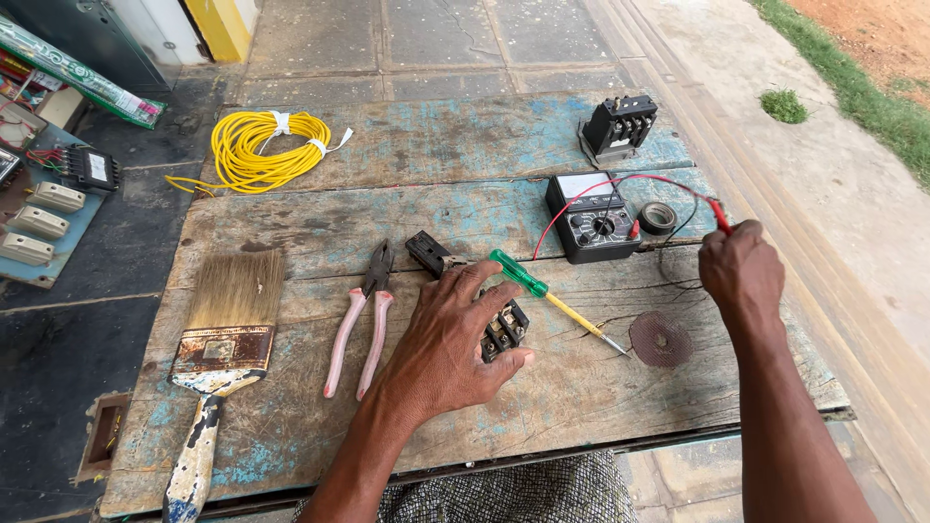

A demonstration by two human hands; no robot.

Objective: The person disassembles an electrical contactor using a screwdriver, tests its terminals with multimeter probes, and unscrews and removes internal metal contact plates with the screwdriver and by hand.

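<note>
The left hand (pixel 455 339) lies spread over a black electrical contactor (pixel 504 327) near the centre of the desk (pixel 291 426), fingers wrapped about its body and pinning it down. The right hand (pixel 741 271), at 3 o'clock, is closed on the red probe (pixel 719 215) of the analog multimeter (pixel 593 217), which sits at 1 o'clock.

The red lead (pixel 581 199) arcs loosely over the meter; a tug could drag the meter or snag the tape roll (pixel 659 217) beside it. The green-handled screwdriver (pixel 542 291) rests just beside the contactor, touching the left fingers, so a nudge may roll it toward the round disc (pixel 661 338). The pliers (pixel 363 320) at 9 o'clock lie close to the wrist.
</note>
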